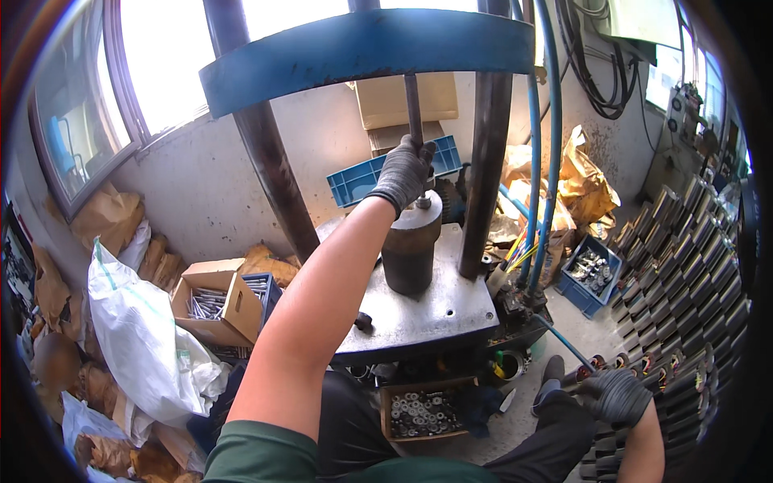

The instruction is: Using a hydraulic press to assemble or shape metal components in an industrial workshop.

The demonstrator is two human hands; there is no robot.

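My left hand, in a grey glove, is raised in front of me with its fingers wrapped round a dark upright rod below the blue crossbeam of a press. Beneath that hand, a thinner metal shaft stands in the top of a dark thick cylinder, upright on the steel press table. Low on the right, my right hand, gloved too, is closed at the end of a slim blue lever. Its fingertips are partly hidden.
Many metal tubes are stacked at the right. A blue crate of metal parts sits on the floor, a box of washer-like rings under the table. At the left are a carton of rods and a white sack.
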